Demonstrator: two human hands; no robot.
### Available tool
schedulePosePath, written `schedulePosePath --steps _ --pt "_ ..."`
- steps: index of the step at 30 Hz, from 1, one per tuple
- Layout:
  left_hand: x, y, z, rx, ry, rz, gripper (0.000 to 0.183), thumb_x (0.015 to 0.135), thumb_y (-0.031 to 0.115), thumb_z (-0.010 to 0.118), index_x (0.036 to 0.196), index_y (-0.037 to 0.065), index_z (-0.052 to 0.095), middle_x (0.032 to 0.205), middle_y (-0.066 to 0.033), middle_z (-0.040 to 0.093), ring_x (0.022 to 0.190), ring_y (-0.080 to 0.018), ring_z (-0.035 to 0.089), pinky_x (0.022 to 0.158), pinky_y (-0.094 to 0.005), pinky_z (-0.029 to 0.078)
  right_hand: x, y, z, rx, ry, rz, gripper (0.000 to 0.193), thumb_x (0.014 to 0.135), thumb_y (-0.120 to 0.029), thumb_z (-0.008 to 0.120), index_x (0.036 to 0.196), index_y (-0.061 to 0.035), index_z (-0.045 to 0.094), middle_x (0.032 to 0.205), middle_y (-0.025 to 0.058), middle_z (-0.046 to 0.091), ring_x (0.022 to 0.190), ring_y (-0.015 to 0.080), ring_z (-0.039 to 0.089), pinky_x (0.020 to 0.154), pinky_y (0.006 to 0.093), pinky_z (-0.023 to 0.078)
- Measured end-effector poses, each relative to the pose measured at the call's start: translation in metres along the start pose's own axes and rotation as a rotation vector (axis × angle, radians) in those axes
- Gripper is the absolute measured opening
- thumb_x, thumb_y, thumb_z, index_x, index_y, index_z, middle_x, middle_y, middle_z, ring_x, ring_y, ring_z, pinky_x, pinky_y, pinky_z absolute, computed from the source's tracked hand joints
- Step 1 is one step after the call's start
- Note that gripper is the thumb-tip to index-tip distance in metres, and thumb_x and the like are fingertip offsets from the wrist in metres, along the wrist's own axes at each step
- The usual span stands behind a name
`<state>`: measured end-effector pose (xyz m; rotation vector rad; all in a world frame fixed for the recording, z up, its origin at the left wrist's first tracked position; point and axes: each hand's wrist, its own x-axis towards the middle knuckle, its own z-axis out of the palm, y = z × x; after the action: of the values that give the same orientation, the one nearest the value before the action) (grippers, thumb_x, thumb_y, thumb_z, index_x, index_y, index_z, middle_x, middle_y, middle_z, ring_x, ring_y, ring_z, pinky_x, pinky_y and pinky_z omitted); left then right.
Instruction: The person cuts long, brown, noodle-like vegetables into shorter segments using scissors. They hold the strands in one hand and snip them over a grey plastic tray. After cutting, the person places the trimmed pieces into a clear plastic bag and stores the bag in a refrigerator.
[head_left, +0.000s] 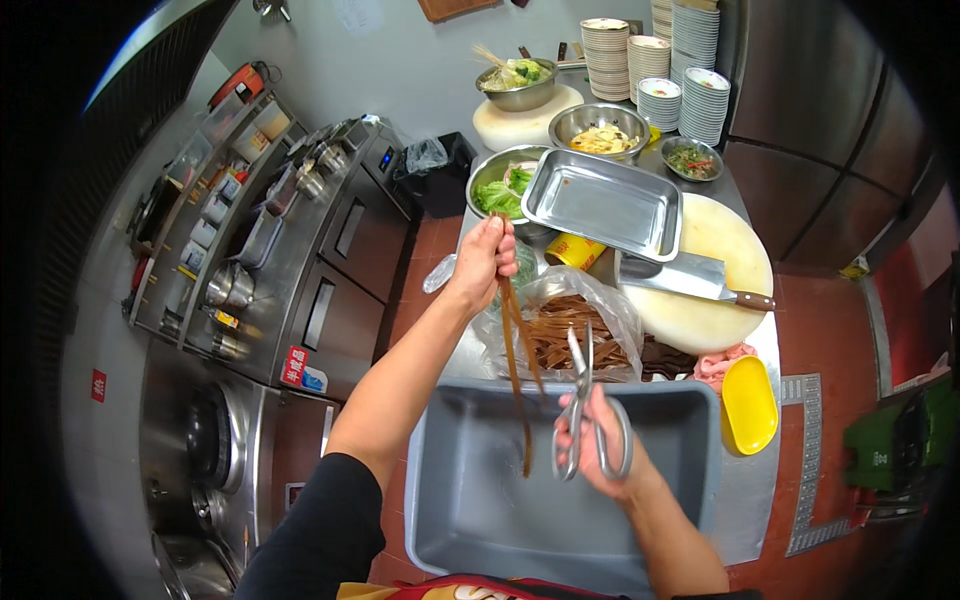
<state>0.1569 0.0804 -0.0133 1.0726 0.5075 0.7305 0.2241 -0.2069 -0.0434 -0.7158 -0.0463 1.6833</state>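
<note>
Stretching the left arm (395, 370) out past the gray tub (470, 530), pinching tight with the left hand (486, 262) beyond its far rim! Angling the right forearm (675, 535) in over its right side, curling the right hand (598, 440) above it!

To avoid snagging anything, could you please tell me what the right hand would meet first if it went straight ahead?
Led by the scissors, the right hand would probably meet the brown strips in the plastic bag first, though its height above them is unclear.
</note>
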Motion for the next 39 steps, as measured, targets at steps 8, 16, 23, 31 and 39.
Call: schedulePosePath --steps 8,16,23,31,39 --pt "-0.009 0.016 0.036 0.079 0.095 0.261 0.022 0.102 0.026 0.04 0.09 0.008 0.046 0.067 0.0048 0.034 0.053 -0.0047 0.025 0.047 -0.0199 0.027 0.019 0.051 0.052 0.226 -0.216 -0.018 0.058 0.089 -0.061 0.046 0.12 -0.0113 0.046 0.099 0.0065 0.055 0.092 0.0172 0.054 0.078 0.0404 0.049" --pt "-0.018 -0.007 0.041 0.011 0.136 0.287 0.022 0.101 0.026 0.042 0.089 0.009 0.047 0.065 0.0048 0.032 0.051 -0.0051 0.025 0.046 -0.0212 0.024 0.073 0.039 0.055 0.322 -0.104 -0.1 0.055 0.083 -0.062 0.057 0.106 -0.0128 0.049 0.085 0.0022 0.053 0.076 0.0124 0.051 0.068 0.0348 0.047" --pt "0.003 -0.03 0.018 -0.087 0.212 0.234 0.022 0.101 0.026 0.042 0.088 0.008 0.048 0.064 0.0046 0.035 0.05 -0.0052 0.026 0.043 -0.0207 0.024 0.107 0.036 0.049 0.382 0.012 -0.178 0.051 0.084 -0.056 0.061 0.1 -0.0096 0.047 0.076 0.0024 0.047 0.06 0.0116 0.046 0.051 0.029 0.041" --pt "0.024 -0.068 -0.008 -0.153 0.279 0.108 0.021 0.101 0.023 0.04 0.088 0.008 0.047 0.064 0.0037 0.036 0.049 -0.0062 0.027 0.043 -0.0214 0.025 0.118 0.045 0.03 0.314 0.13 -0.133 0.041 0.088 -0.045 0.062 0.097 -0.0072 0.048 0.066 -0.0002 0.045 0.048 0.0058 0.038 0.041 0.0191 0.03" --pt "0.024 -0.082 0.002 -0.097 0.149 0.102 0.022 0.1 0.027 0.044 0.09 0.008 0.048 0.069 0.0023 0.04 0.056 -0.0076 0.036 0.052 -0.0229 0.036 0.052 0.013 0.008 0.389 0.116 -0.148 0.042 0.09 -0.045 0.059 0.103 -0.0063 0.049 0.068 0.0016 0.047 0.051 0.0076 0.039 0.044 0.0212 0.031"
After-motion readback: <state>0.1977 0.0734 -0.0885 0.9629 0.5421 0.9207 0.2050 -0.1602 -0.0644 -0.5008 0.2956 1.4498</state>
